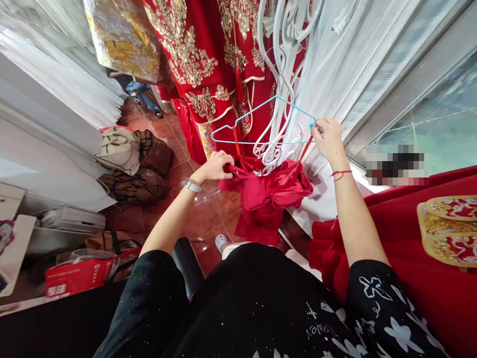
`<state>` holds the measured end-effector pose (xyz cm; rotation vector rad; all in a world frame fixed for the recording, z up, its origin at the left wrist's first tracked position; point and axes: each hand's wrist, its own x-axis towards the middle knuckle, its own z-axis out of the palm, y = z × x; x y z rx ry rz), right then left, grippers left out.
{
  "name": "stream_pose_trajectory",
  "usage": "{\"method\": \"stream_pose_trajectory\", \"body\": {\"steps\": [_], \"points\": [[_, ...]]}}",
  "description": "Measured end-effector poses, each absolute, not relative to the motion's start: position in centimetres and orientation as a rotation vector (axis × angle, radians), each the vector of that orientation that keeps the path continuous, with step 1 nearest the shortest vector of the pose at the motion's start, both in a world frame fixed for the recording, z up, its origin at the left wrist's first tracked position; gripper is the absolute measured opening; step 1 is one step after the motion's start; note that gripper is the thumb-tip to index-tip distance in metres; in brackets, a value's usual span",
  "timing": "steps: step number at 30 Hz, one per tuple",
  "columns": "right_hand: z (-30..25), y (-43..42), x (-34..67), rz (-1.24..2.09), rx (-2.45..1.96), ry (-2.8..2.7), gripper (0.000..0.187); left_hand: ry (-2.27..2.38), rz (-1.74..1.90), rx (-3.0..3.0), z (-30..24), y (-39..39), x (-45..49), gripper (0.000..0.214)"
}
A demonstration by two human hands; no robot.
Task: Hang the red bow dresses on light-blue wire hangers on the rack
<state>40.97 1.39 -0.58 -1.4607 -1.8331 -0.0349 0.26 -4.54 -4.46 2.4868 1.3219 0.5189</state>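
A light blue wire hanger hangs by its hook on a white ornate metal stand. My right hand pinches the hanger's right end, a red string around the wrist. My left hand, with a watch on the wrist, is closed on a bunched red satin garment that droops below the hanger by thin red straps. The garment hangs above the tiled floor.
A red gown with gold embroidery hangs behind the stand. White curtains fall to the right, by a window. More red cloth lies at right. Bags and a red box sit on the floor at left.
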Motion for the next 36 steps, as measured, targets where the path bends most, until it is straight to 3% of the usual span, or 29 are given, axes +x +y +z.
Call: {"method": "stream_pose_trajectory", "body": {"steps": [4, 7, 12, 18, 32, 36], "points": [[-0.6, 1.5, 40.8, -0.082, -1.44, -1.837, 0.033, 1.4, 0.907, 2.323, -2.6, -4.6, -0.1, 0.026], [-0.6, 1.6, 40.8, -0.099, -1.435, -1.859, 0.032, 1.301, 0.948, 2.143, -2.3, -4.5, -0.3, 0.023], [-0.6, 1.6, 40.9, -0.088, -1.485, -1.871, 0.027, 1.366, 1.173, 2.092, -2.7, -4.4, 0.0, 0.012], [-0.8, 1.7, 40.8, -0.102, -1.482, -1.859, 0.024, 1.559, 1.632, 1.857, -4.4, -3.6, -1.0, 0.019], [-1.7, 2.2, 41.6, -0.196, -1.447, -1.881, 0.018, 1.501, 1.813, 1.601, -1.5, 2.8, -2.3, 0.015], [-1.4, 1.9, 41.6, -0.198, -1.467, -1.876, 0.018, 1.457, 1.672, 1.596, -1.0, 3.1, -1.6, 0.018]]}}
